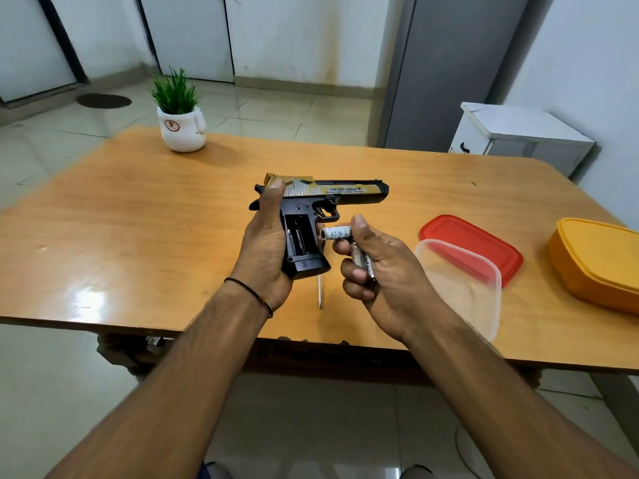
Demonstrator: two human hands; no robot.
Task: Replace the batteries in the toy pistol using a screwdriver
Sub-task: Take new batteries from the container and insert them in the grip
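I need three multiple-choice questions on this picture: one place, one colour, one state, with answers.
1. Where does the thin metal screwdriver lie? A on the wooden table B in a box C on the floor
2. What colour is the flat plastic lid behind the clear tub? A blue B red C green
3. The battery bay in the grip of the black-and-gold toy pistol is: A covered B taped C open
Answers: 1A, its shaft rests on the tabletop; 2B, it is red; 3C, its slots show uncovered while the right hand holds white batteries.
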